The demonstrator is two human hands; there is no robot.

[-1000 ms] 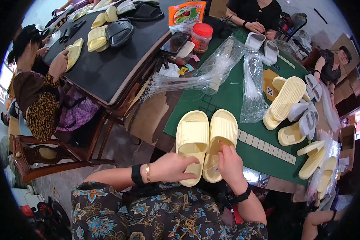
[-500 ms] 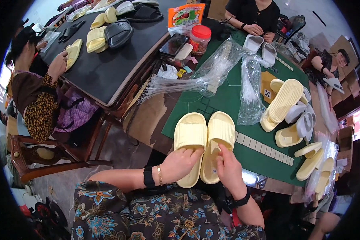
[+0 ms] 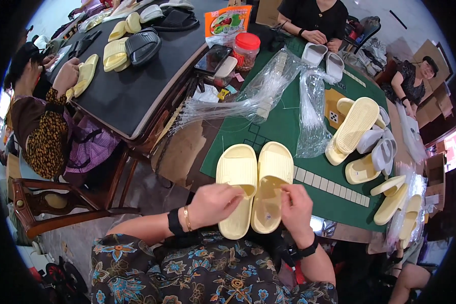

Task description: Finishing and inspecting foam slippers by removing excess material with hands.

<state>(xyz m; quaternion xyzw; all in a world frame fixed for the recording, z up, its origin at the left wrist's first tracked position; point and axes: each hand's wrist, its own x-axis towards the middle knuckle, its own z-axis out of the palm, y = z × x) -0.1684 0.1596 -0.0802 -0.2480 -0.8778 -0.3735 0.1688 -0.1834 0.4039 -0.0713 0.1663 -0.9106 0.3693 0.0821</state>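
A pair of pale yellow slide sandals lies side by side at the near edge of a green table mat [image 3: 283,126]. My left hand [image 3: 214,203] grips the heel end of the left sandal [image 3: 236,172]. My right hand [image 3: 296,206] pinches the inner side of the right sandal [image 3: 272,187] near its heel, which carries a small round sticker. Both hands touch the pair, with the toes pointing away from me.
Clear plastic bags [image 3: 311,109] and bundled clear ties [image 3: 248,104] lie beyond the pair. Several yellow and white sandals [image 3: 357,126] pile up at the right. A black table [image 3: 137,81] at the left holds more sandals, a red-lidded jar [image 3: 245,50] and a phone. Other people sit around.
The sandal pair has shifted slightly toward me and to the left. My left hand has closed further over the left sandal's heel; my right hand stays on the right one.
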